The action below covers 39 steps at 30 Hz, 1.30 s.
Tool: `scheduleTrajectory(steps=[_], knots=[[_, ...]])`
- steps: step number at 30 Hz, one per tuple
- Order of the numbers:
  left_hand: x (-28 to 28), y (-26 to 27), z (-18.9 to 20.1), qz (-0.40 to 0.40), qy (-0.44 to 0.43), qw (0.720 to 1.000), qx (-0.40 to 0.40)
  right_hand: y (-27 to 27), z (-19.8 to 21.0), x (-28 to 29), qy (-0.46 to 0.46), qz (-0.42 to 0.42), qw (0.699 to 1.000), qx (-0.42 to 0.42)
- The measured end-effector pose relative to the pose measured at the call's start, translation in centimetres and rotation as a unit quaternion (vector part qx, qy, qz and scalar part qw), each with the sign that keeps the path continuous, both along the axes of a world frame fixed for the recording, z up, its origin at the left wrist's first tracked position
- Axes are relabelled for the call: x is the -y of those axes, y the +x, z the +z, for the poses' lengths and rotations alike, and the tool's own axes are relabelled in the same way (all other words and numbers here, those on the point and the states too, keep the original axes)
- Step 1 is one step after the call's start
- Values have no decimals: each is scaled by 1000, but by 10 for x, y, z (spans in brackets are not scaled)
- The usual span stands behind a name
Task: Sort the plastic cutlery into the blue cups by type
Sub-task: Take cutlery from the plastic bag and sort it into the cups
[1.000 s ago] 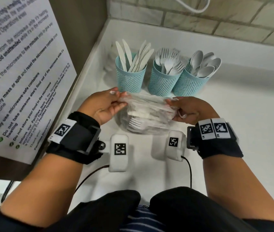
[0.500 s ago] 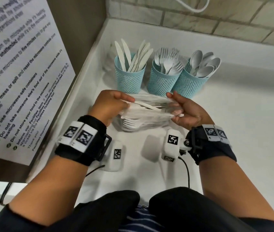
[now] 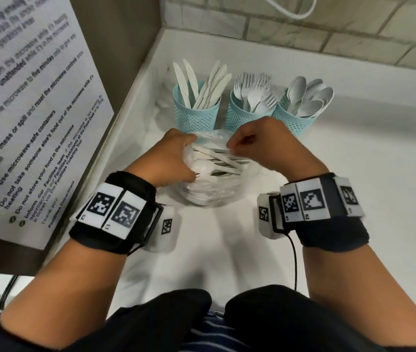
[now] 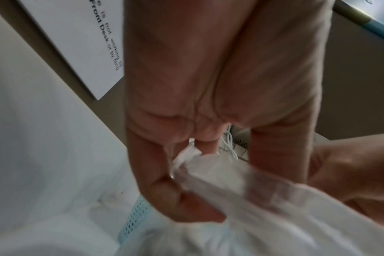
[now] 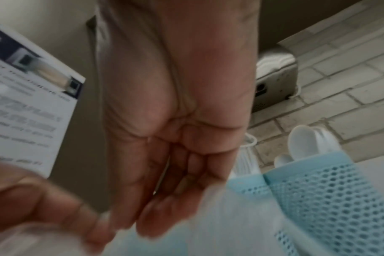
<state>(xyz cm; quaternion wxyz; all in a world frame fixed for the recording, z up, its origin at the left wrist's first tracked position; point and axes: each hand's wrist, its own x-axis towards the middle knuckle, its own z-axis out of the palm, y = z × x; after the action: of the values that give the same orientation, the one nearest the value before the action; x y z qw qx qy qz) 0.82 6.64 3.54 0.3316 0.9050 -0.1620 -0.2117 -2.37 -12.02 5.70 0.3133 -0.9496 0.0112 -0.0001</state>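
White counter (image 3: 354,174) beneath both hands. Clear bag (image 3: 209,191) of mixed cutlery stands between the hands, its top bunched. Left hand (image 3: 171,158) grips the bag's left side, fingers curled into the plastic. Right hand (image 3: 260,141) pinches the bag's top edge. Just beyond the hands stand three blue cups: knives (image 3: 196,110), forks (image 3: 247,115), spoons (image 3: 293,120).

The head view looks steeply down from above onto the white surface (image 3: 354,199) in a wall corner, both wrists near. The left wrist view looks along the palm of the left hand (image 4: 208,104), very close, blurred. The right wrist view does likewise along the right hand (image 5: 175,112). All three share the clear bag (image 3: 209,191) and the blue cups (image 3: 196,115).
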Motion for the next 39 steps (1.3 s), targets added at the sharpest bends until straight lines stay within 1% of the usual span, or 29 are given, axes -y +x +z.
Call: scheduleTrajectory(steps=[2, 3, 6, 9, 12, 16, 20, 26, 33, 35, 39], knots=[[0, -1, -1, -9, 2, 1000, -6, 1, -7, -11, -45, 57, 996, -54], [0, -2, -1, -9, 3, 1000, -10, 2, -14, -16, -66, 72, 993, -69], [-3, -2, -3, -3, 11, 1000, -13, 5, -25, -22, -86, 85, 987, -105], [-5, -2, -2, 6, 9, 1000, -11, 5, -29, -20, -114, 98, 980, -128], [-5, -1, -1, 8, 2, 1000, -9, 5, -33, -22, -145, 102, 976, -126], [-6, -2, -1, 14, -9, 1000, -16, 4, -40, -24, -140, 97, 978, -121], [-6, -4, -2, 30, -30, 999, -32, 3, -42, -24, -164, 104, 973, -121], [-6, -3, -1, 24, -30, 999, -37, 1, -43, -25, -154, 113, 976, -108], [-6, -3, -1, 22, -50, 997, -51, 1, -42, -25, -167, 120, 968, -142], [-6, -2, -2, 21, -54, 997, -53, 0, -41, -24, -150, 119, 970, -149], [-9, -1, -2, 30, -67, 995, -64, -2, -33, -17, -86, 117, 981, -130]])
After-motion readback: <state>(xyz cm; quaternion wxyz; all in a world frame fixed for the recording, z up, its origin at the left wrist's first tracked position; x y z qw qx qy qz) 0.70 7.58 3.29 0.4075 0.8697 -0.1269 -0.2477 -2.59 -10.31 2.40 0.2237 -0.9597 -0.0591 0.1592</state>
